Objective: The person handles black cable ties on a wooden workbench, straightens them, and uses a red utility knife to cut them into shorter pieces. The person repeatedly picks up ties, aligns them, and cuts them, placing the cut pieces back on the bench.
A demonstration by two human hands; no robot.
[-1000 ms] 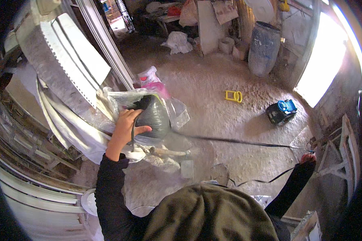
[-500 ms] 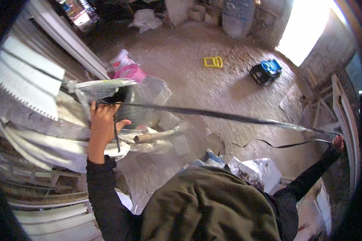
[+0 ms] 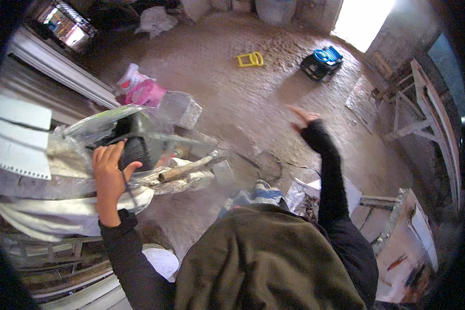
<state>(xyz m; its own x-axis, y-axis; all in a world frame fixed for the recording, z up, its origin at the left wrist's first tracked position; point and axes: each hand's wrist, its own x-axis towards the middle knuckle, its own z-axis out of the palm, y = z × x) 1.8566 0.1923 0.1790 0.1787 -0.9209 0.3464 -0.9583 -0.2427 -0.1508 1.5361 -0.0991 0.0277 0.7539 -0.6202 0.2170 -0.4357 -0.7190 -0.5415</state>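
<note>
My left hand (image 3: 108, 168) is at the left, its fingers pressed together over a black strip beside a dark, ridged bundle (image 3: 135, 153). The thumb stands apart. A thin tail of the black strip (image 3: 130, 192) hangs below that hand. The bundle sits in torn clear plastic wrap (image 3: 90, 124). My right hand (image 3: 306, 118) is over the floor right of centre, smeared by motion. Its fingers look stretched out and apart, with nothing visible in them. Between the hands the strip is too blurred to follow.
A wooden stick (image 3: 188, 169) lies beside the bundle, with a pink bag (image 3: 145, 93) and a pale block (image 3: 181, 110) beyond. Farther off are a yellow plastic frame (image 3: 250, 60) and a black-and-blue crate (image 3: 323, 63). A wooden frame (image 3: 423, 106) leans at the right.
My right hand has let go of the strip at the far right and swung inward. The taut strip has gone slack. My left hand has stayed by the bundle while the view shifted.
</note>
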